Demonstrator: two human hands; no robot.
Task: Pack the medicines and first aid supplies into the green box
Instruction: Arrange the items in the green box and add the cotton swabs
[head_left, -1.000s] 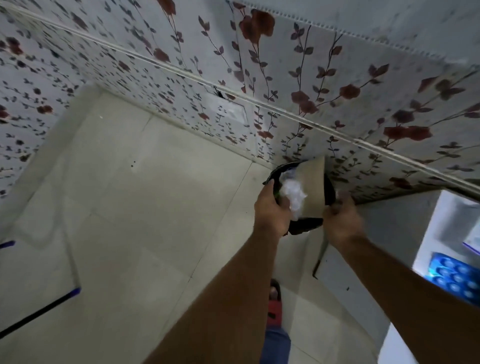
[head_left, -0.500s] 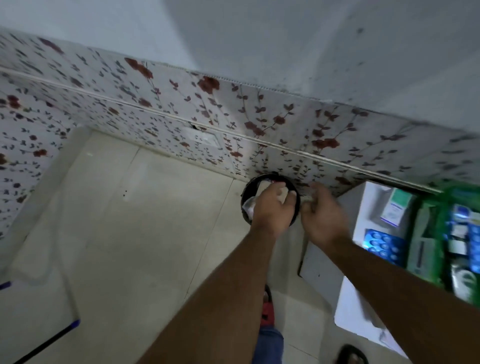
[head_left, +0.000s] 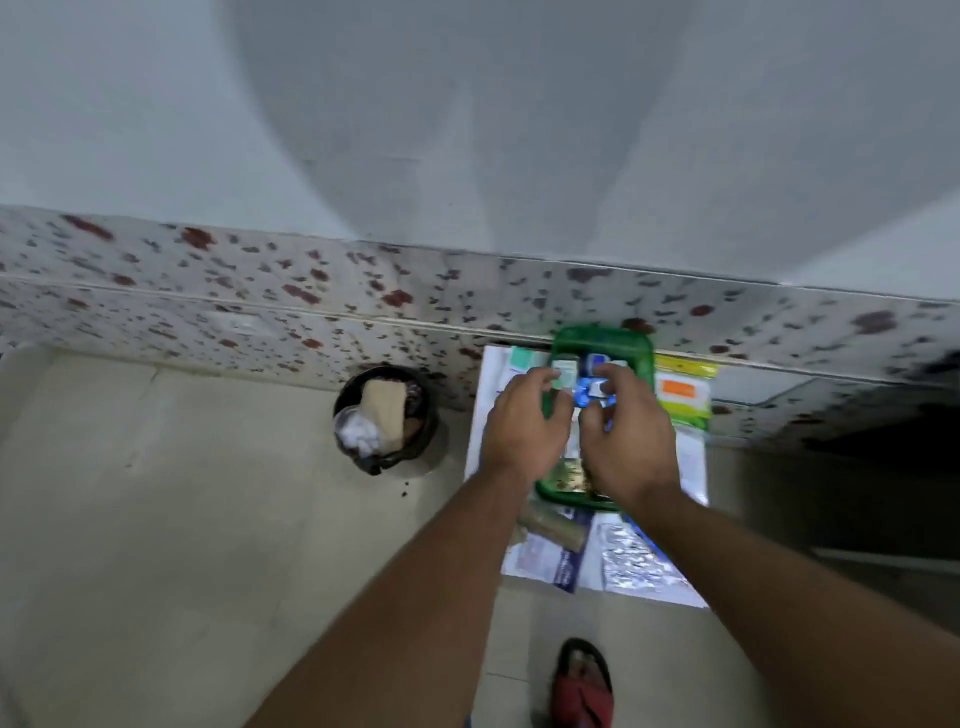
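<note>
The green box (head_left: 602, 338) sits on a small white table (head_left: 480, 415) against the flowered wall and holds several small medicine packs, among them a blue one (head_left: 584, 392). Both hands are over the box. My left hand (head_left: 524, 423) hovers at its left side, fingers curled near a small green-white carton (head_left: 563, 371). My right hand (head_left: 626, 441) covers the box's middle, fingertips on the packs. Motion blur hides whether either hand grips anything. On the table in front of the box lie a silver blister strip (head_left: 631, 564), a brown roll (head_left: 553, 525) and a white leaflet (head_left: 537, 564).
A black waste bin (head_left: 428, 415) on the tiled floor, left of the table, holds a piece of cardboard and white wadding. A yellow-green packet (head_left: 683, 392) lies right of the box by the wall. My red sandal (head_left: 582, 686) shows below the table.
Both hands left the waste bin, where cardboard and white wadding now lie, and moved right over the green box. The view swung right and up, bringing the table into sight.
</note>
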